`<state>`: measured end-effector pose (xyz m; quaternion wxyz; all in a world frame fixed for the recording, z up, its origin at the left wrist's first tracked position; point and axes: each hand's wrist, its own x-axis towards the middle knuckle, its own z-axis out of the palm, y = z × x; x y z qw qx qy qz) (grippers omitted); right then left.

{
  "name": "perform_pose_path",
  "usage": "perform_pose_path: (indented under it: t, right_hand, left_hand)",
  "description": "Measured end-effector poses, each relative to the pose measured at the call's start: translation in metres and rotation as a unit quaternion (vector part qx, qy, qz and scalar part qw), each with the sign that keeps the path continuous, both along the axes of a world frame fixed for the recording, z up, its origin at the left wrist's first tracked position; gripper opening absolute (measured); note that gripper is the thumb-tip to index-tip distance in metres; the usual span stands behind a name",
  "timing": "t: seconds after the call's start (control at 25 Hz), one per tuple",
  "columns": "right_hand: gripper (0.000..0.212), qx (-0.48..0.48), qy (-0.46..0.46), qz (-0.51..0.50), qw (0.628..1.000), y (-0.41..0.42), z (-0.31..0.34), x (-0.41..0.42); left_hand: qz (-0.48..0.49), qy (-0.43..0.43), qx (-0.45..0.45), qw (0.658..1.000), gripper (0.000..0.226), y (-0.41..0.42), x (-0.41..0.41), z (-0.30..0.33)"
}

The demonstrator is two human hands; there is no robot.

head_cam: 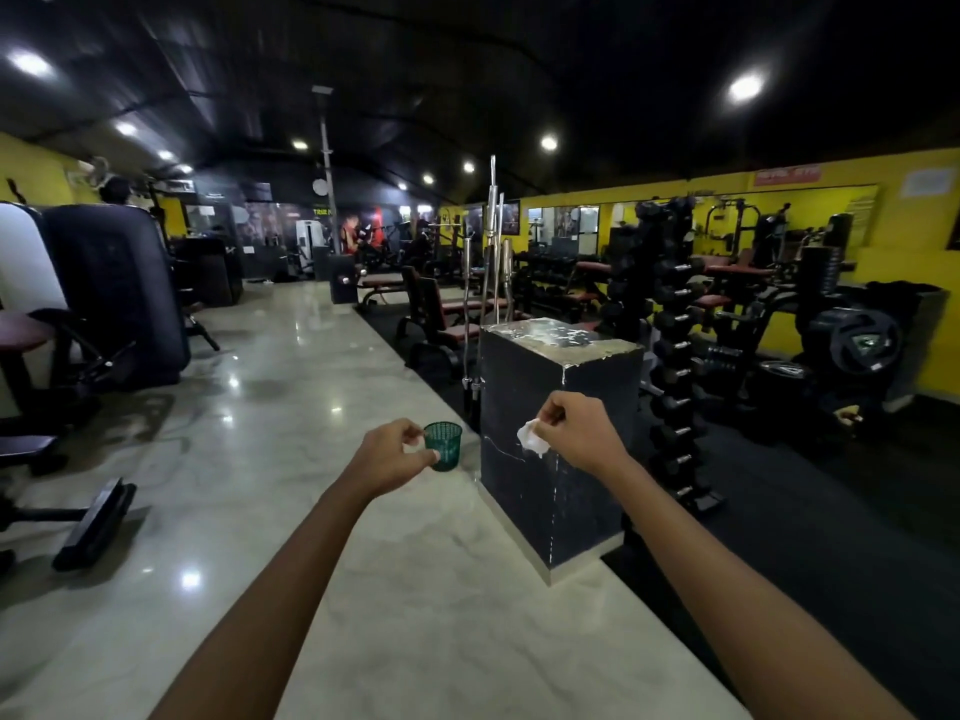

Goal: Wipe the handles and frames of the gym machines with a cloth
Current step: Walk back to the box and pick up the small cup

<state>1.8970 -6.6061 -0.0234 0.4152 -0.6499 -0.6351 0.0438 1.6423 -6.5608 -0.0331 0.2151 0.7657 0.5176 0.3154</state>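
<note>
While both hands hover: right hand (576, 431) pinches white cloth (532, 438), 1 o'clock, against black block (550, 439); left hand (397, 452) curled, contents unclear. Cloth likely soft, light; bunch firmly.

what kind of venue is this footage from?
A commercial gym, almost certainly: a vertical dumbbell rack, weight benches, barbells standing upright behind a black pillar block, and weight plates.
</note>
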Motion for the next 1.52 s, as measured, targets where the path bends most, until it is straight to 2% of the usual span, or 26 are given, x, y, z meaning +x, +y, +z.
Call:
perform_pose_path:
  t: [0.4,0.92,1.08,1.28,1.52]
  right_hand:
    - [0.007,-0.024,-0.028,0.037,0.999,0.283,-0.002,0.087]
    - [0.007,-0.045,-0.024,0.027,0.998,0.649,-0.019,0.133]
    - [0.009,-0.072,-0.016,0.031,0.997,0.754,-0.039,0.144]
    - [0.010,-0.065,-0.008,0.048,0.997,0.900,-0.057,0.155]
    - [0.010,-0.105,-0.004,0.074,0.992,1.067,-0.073,0.166]
  left_hand:
    - [0.048,-0.008,-0.031,0.998,0.041,0.258,0.074,-0.007]
    - [0.049,0.004,-0.048,0.998,0.042,0.631,0.122,-0.018]
    - [0.040,0.031,-0.060,0.997,0.039,0.727,0.140,-0.037]
    - [0.050,0.020,-0.069,0.996,0.040,0.860,0.152,-0.063]
    - [0.072,0.008,-0.094,0.993,0.041,1.012,0.169,-0.078]
